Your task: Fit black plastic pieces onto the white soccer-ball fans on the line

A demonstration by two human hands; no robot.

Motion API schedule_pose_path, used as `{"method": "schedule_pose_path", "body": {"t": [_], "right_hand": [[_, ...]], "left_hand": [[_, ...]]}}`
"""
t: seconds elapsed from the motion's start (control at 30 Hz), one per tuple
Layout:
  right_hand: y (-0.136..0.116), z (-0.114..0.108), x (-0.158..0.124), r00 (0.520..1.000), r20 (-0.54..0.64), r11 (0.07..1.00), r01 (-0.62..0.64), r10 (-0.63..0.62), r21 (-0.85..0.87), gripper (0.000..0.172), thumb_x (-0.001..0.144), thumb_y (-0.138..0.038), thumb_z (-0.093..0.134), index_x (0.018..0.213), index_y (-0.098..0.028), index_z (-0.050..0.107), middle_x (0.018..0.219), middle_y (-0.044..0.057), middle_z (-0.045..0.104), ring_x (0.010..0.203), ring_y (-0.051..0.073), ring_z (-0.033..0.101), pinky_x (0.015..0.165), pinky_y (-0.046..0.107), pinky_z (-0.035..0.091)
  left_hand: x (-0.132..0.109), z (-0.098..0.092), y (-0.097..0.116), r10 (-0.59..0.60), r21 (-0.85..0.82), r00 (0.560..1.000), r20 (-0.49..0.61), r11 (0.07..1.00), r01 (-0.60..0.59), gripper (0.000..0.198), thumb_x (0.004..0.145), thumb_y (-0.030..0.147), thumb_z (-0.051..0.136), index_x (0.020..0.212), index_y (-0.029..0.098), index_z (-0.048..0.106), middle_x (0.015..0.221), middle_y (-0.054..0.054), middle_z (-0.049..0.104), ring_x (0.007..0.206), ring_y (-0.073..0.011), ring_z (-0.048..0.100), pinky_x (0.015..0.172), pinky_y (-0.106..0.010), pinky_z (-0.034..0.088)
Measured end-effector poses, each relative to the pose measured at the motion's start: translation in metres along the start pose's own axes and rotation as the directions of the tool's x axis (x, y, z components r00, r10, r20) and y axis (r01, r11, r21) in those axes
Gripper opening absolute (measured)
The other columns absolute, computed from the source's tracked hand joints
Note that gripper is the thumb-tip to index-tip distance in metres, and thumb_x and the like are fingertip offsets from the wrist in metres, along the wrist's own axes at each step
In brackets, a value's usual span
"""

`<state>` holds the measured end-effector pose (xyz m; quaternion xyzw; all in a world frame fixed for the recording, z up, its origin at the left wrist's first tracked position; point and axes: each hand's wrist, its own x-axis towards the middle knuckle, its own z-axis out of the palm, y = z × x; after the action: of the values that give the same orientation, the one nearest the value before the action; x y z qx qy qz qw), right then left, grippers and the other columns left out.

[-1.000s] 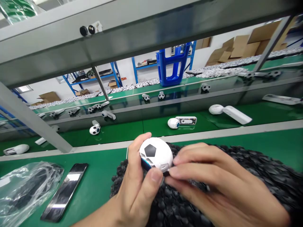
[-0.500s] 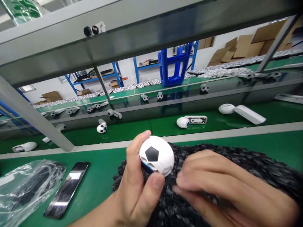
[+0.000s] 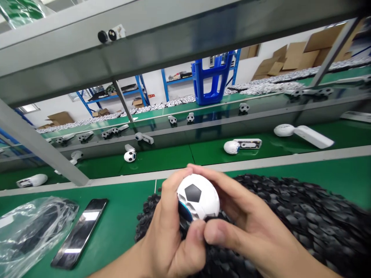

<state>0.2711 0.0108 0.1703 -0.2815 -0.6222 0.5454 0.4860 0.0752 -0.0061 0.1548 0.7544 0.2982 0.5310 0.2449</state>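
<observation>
- The left hand (image 3: 169,235) was closed firmly around a white soccer-ball-patterned casing (image 3: 199,197), holding it from the 9 o'clock side.
- The right hand (image 3: 246,220) gripped the same casing from the 3 o'clock side and wrapped over its top (the two hands nearly met at its lower edge).
- The casing was held over a large pile of black rubber pieces (image 3: 304,220), and a blue ring (image 3: 184,211) showed on its left side.
- At 9 o'clock, a smartphone (image 3: 79,233) and a clear plastic bag (image 3: 31,227) lay on a green conveyor belt (image 3: 121,216).
- At 12 o'clock, a similar white ball-shaped casing (image 3: 232,147) lay on a farther green belt (image 3: 162,160), beside a white rectangular part (image 3: 247,143).
</observation>
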Motion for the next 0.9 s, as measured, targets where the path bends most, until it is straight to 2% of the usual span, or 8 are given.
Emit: {"method": "schedule_pose_path", "body": {"t": [0.07,0.23,0.33,0.5,0.63,0.73,0.83,0.9], "right_hand": [[-0.004,0.001,0.003,0.996,0.067,0.994,-0.057,0.051,0.091,0.054,0.095,-0.048,0.094,0.145,-0.042,0.077,0.145,0.000,0.079,0.128,0.025,0.078,0.111,0.034,0.065],[-0.011,0.005,0.007,0.994,0.099,0.998,0.037,-0.042,0.058,0.045,0.103,-0.025,0.084,0.142,-0.046,0.079,0.130,-0.009,0.082,0.113,0.014,0.078,0.103,0.019,0.062],[-0.009,0.010,0.007,0.993,0.083,0.997,0.081,-0.081,0.001,0.044,0.104,-0.020,0.078,0.139,-0.046,0.080,0.122,-0.009,0.082,0.105,0.013,0.077,0.097,0.018,0.062],[-0.005,0.019,0.004,0.991,0.086,0.994,0.103,-0.105,0.026,0.049,0.106,-0.024,0.078,0.145,-0.053,0.074,0.119,-0.011,0.080,0.104,0.013,0.077,0.094,0.018,0.063],[-0.003,0.015,0.011,0.990,0.086,0.994,0.112,-0.113,0.013,0.044,0.104,-0.027,0.083,0.143,-0.048,0.077,0.133,-0.010,0.080,0.114,0.012,0.078,0.102,0.016,0.060],[-0.003,-0.003,0.020,0.992,0.124,0.998,-0.017,0.009,0.059,0.050,0.104,-0.042,0.086,0.151,-0.043,0.069,0.145,-0.005,0.077,0.130,0.018,0.076,0.106,0.022,0.063],[-0.002,-0.026,0.026,0.963,0.254,0.971,-0.030,0.092,-0.238,0.052,0.105,-0.051,0.083,0.152,-0.039,0.066,0.146,-0.001,0.076,0.131,0.023,0.075,0.105,0.033,0.065],[0.004,-0.034,0.026,0.919,0.368,0.804,0.112,0.140,-0.585,0.030,0.106,-0.040,0.083,0.134,-0.031,0.077,0.132,0.003,0.079,0.121,0.026,0.077,0.099,0.037,0.063]], "left_hand": [[0.000,0.000,0.005,-0.067,-0.022,0.998,0.007,0.998,0.067,0.050,0.116,0.038,0.052,0.165,0.041,0.043,0.138,-0.006,0.064,0.113,-0.0254,0.068,0.094,-0.039,0.058],[0.003,0.009,0.016,-0.197,-0.201,0.980,-0.040,0.962,0.185,0.046,0.112,0.059,0.060,0.154,0.042,0.054,0.126,-0.001,0.064,0.101,-0.0197,0.066,0.090,-0.035,0.059],[0.005,0.019,0.021,-0.239,-0.211,0.957,-0.165,0.956,0.203,0.044,0.104,0.049,0.079,0.143,0.040,0.059,0.109,0.003,0.064,0.084,-0.0143,0.062,0.076,-0.029,0.056],[0.005,0.022,0.027,-0.235,-0.172,0.943,-0.237,0.965,0.198,0.040,0.104,0.044,0.081,0.139,0.040,0.061,0.097,0.006,0.065,0.071,-0.0115,0.058,0.069,-0.026,0.055],[0.007,0.010,0.029,-0.298,-0.187,0.943,-0.152,0.945,0.268,0.042,0.104,0.042,0.083,0.141,0.043,0.063,0.107,0.005,0.067,0.083,-0.0122,0.064,0.078,-0.024,0.059],[0.012,-0.006,0.032,-0.444,-0.309,0.895,-0.042,0.858,0.411,0.042,0.104,0.045,0.083,0.141,0.043,0.064,0.123,0.003,0.070,0.104,-0.0153,0.071,0.090,-0.022,0.062],[0.020,-0.024,0.037,-0.550,-0.383,0.831,-0.083,0.787,0.483,0.049,0.100,0.044,0.088,0.144,0.043,0.064,0.123,0.004,0.071,0.101,-0.0132,0.072,0.085,-0.017,0.062],[0.025,-0.034,0.039,-0.566,-0.346,0.811,-0.152,0.799,0.492,0.053,0.099,0.041,0.090,0.145,0.044,0.065,0.120,0.004,0.073,0.099,-0.0125,0.072,0.081,-0.015,0.062]]}}
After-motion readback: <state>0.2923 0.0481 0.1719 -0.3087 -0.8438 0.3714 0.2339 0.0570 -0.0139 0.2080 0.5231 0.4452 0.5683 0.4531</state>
